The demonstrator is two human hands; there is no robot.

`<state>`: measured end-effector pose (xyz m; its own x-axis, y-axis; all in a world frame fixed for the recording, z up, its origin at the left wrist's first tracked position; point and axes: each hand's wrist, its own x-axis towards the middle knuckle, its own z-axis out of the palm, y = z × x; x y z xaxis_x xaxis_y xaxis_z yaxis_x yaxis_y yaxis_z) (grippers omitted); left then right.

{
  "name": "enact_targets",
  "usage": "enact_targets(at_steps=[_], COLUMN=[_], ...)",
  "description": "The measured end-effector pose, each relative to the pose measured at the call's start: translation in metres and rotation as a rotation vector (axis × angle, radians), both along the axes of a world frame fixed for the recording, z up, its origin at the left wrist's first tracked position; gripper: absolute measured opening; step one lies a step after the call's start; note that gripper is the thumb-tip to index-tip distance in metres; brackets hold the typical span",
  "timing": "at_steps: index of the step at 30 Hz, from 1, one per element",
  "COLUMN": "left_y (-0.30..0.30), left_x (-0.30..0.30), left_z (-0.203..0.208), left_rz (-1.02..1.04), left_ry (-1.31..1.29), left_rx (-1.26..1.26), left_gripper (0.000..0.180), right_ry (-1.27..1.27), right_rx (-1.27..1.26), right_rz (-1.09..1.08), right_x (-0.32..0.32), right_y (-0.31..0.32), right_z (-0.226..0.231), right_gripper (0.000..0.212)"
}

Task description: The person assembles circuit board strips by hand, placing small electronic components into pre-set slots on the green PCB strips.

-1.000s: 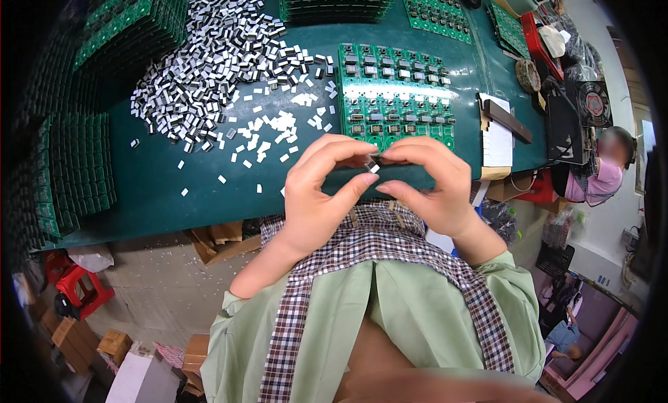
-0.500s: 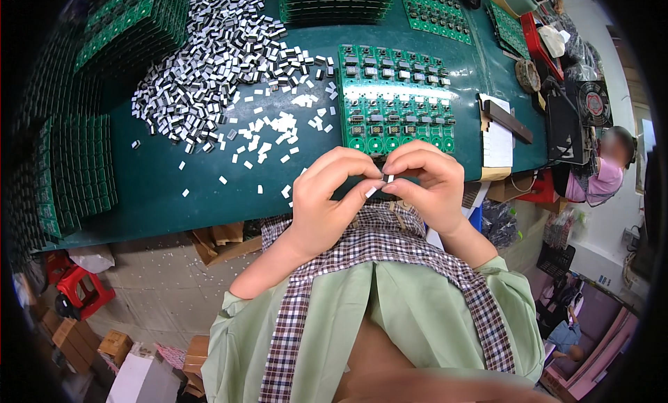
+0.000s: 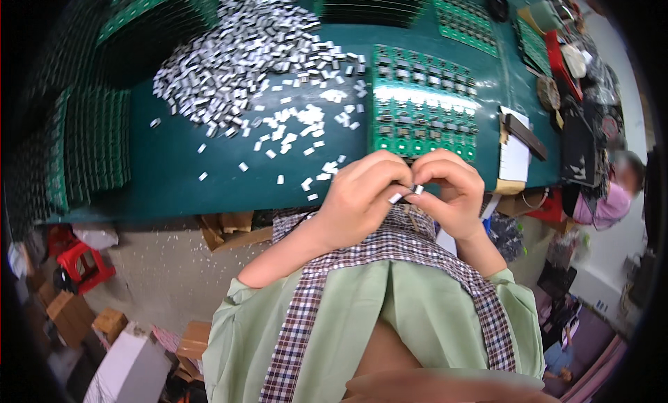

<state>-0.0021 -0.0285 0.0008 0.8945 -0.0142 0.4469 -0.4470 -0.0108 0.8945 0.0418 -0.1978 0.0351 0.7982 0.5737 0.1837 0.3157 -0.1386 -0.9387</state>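
Observation:
My left hand (image 3: pixel 363 198) and my right hand (image 3: pixel 449 194) meet fingertip to fingertip at the near edge of a green table (image 3: pixel 181 173). Between the fingers sit small silver metal clips (image 3: pixel 407 193), pinched by both hands. Just beyond the hands lies a green circuit board panel (image 3: pixel 423 114) with rows of small dark parts. A big heap of the same silver clips (image 3: pixel 243 48) spreads over the table's far left, with loose ones scattered toward my hands.
Stacks of green circuit boards (image 3: pixel 90 149) line the table's left side and the back. A notepad with a dark clip (image 3: pixel 516 149) lies right of the panel. Another person in pink (image 3: pixel 612 194) sits at far right. Cardboard boxes (image 3: pixel 111 326) and a red stool (image 3: pixel 80 264) stand on the floor.
Both hands have drawn closer together and curled tighter around the small clips, shifting slightly toward the table edge. The table's contents have not moved.

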Motion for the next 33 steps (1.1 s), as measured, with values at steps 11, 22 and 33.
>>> enact_targets(at_steps=[11, 22, 33], left_y=[0.002, 0.009, 0.089], left_x=[0.001, 0.003, 0.004], left_z=[-0.004, 0.001, -0.02], left_rz=[0.091, 0.254, 0.82], left_ry=[-0.018, -0.171, 0.327], left_rx=[0.02, 0.353, 1.002], left_gripper=[0.025, 0.02, 0.018], right_ry=[-0.195, -0.286, -0.59], right_rx=[0.007, -0.067, -0.582], right_rz=[-0.213, -0.26, -0.307], right_x=[-0.01, -0.006, 0.033], right_y=[0.001, -0.003, -0.043], right_z=[-0.004, -0.003, 0.014], right_gripper=[0.022, 0.021, 0.016])
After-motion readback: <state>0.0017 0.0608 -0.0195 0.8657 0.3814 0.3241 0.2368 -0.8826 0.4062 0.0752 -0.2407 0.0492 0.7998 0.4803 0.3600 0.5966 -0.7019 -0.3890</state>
